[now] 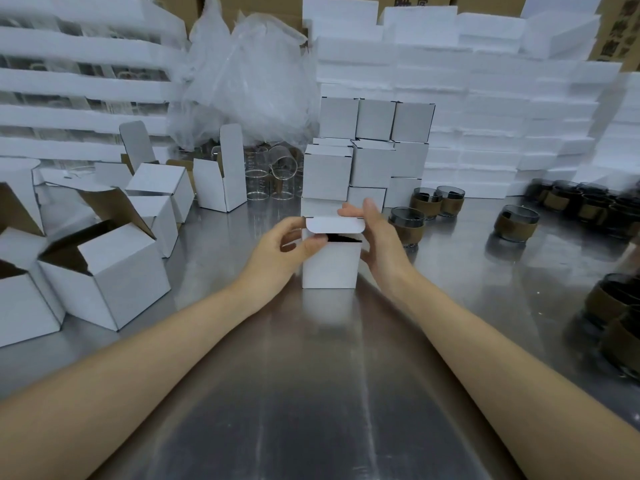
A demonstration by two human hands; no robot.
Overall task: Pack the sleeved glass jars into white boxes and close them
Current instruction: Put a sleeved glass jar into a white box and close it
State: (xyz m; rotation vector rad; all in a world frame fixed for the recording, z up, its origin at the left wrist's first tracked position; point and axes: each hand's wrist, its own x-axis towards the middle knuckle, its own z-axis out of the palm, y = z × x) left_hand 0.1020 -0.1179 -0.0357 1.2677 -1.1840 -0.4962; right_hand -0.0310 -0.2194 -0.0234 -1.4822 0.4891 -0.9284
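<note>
Item: one white box (330, 265), upright at the middle of the steel table (311, 375), lid flap (334, 225) folded over, a dark gap left under it. Left hand (280, 244) pinched the flap's left corner. Right hand (379, 233) curled round the box's right side, fingertips on the lid. Behind: stacked closed boxes (374, 157). Right: sleeved jars (407, 225). Left: open boxes (104, 271).
</note>
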